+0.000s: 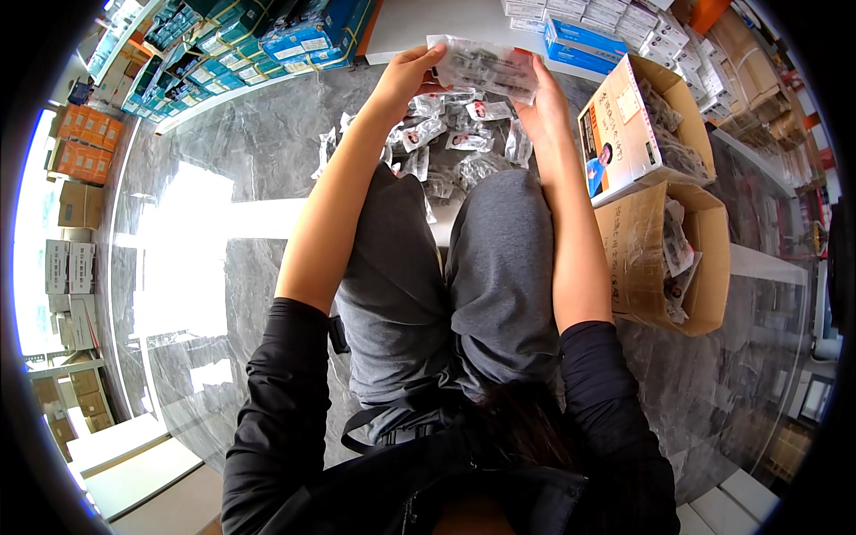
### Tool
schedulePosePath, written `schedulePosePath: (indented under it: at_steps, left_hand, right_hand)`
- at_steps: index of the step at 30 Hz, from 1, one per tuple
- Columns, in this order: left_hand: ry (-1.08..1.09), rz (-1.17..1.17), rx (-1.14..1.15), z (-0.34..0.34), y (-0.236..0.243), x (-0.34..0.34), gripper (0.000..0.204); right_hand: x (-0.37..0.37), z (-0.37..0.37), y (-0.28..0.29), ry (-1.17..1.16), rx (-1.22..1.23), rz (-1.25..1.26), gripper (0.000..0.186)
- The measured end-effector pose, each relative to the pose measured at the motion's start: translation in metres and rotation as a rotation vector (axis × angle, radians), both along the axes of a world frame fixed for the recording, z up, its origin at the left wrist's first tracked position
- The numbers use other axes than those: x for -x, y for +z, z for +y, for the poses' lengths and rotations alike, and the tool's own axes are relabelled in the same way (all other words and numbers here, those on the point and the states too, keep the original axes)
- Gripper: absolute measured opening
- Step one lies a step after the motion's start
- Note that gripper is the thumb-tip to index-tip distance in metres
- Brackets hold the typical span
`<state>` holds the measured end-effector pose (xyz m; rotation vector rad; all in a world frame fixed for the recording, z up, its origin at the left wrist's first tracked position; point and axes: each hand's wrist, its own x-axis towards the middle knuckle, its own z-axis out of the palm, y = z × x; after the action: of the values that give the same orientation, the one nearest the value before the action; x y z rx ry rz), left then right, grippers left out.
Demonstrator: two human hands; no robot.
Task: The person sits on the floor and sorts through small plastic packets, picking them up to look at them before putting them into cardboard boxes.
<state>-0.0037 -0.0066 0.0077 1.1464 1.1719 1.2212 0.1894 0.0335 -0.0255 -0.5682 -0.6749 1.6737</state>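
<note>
A clear plastic packet [481, 69] with dark items inside and a small red patch is stretched between my two hands at the top middle. My left hand [415, 73] grips its left end with fingers closed, and my right hand [541, 100] grips its right end, fingers partly hidden behind it. Just below it, many similar small clear packets [472, 142] lie heaped on the grey floor beyond my knees, some bearing small printed cards.
Two open cardboard boxes holding packets, a printed one [615, 143] and a plain one [629, 263], stand beside my right arm. Teal boxes [205, 62] line the upper left; white cartons [606, 18] and a blue box [580, 45] are at upper right. Orange boxes [89, 143] sit far left.
</note>
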Motion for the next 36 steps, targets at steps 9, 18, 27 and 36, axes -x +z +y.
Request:
schedulePosePath:
  at_steps: [9,18,27,36]
  left_hand:
    - [-0.002,0.012,0.01,0.0018,-0.002,0.0013,0.037]
    - [0.007,0.005,-0.01,0.001,-0.002,0.0005,0.038]
    - [-0.001,0.015,-0.027,0.0032,-0.0075,0.0054,0.038]
    - [-0.016,0.03,-0.048,0.002,-0.0086,0.0081,0.039]
  right_hand:
    - [-0.0009,-0.0023,0.0024,0.017,0.011,-0.023,0.028]
    - [-0.0016,0.0007,-0.002,0.011,0.023,-0.03,0.027]
    - [-0.0011,-0.0009,-0.0008,0.016,0.022,-0.012,0.026]
    - [-0.0032,-0.0002,-0.0015,0.082,0.013,-0.031,0.026]
